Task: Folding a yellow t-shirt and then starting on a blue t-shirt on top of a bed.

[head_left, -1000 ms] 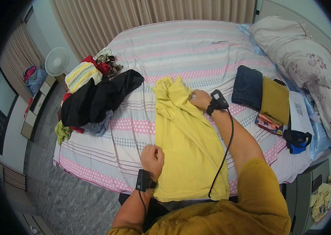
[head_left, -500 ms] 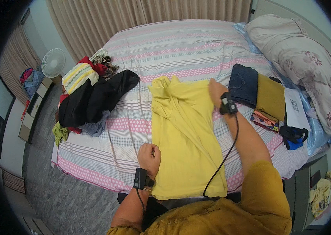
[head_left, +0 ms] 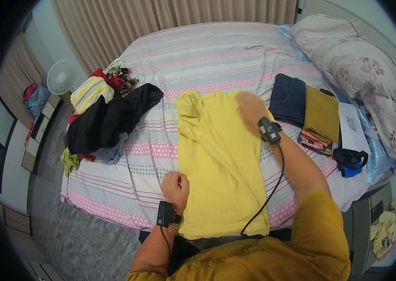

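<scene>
While the left hand sits curled closed at the left edge of the yellow shirt, which lies spread on the bed, the right hand is a blur over its upper right; gripping or not, I can't tell! Farther out: black clothes heaped left, folded jeans right, then curtains.

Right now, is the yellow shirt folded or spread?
Partly folded: the shirt lies long on the bed, with doubled cloth at upper left and a diagonal edge down its front.
</scene>
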`<state>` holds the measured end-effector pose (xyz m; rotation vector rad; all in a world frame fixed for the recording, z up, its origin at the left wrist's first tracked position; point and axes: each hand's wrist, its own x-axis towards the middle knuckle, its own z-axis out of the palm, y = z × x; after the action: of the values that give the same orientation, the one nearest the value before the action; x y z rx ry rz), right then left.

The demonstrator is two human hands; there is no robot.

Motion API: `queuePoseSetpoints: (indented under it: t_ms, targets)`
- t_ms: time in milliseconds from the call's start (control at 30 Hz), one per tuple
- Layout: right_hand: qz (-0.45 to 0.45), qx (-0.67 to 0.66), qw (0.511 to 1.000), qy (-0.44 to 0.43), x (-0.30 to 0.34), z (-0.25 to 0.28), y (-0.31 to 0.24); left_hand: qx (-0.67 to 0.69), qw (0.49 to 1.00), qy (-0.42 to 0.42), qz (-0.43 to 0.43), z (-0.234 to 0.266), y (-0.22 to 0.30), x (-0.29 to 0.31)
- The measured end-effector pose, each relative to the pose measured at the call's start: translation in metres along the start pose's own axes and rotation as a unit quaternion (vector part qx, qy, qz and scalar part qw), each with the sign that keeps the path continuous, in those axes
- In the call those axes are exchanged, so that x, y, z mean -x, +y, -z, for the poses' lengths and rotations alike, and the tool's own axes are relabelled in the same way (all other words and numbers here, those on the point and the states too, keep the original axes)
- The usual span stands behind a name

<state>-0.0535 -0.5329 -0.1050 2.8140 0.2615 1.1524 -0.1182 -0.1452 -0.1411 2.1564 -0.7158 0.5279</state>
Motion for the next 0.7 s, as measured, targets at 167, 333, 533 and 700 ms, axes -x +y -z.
queuePoseSetpoints:
  t_ms: [167, 333, 533, 700]
  targets:
    - [-0.182, 0.020, 0.971, -0.152, 0.044, -0.037, 0.015, 0.014, 1.000, -0.002, 0.000, -0.001, 0.002, -0.002]
    - [-0.244, -0.009, 0.940, -0.239, -0.011, -0.012, -0.037, 0.001, 1.000, 0.015, 0.022, 0.007, -0.010, 0.005]
    - [-0.181, -0.362, 0.903, -0.143, -0.060, -0.017, -0.129, 0.020, 1.000, -0.008, 0.004, 0.001, 0.001, -0.001]
    - [-0.156, -0.326, 0.921, -0.148, -0.064, -0.047, -0.157, 0.015, 1.000, -0.001, -0.006, -0.004, -0.001, -0.001]
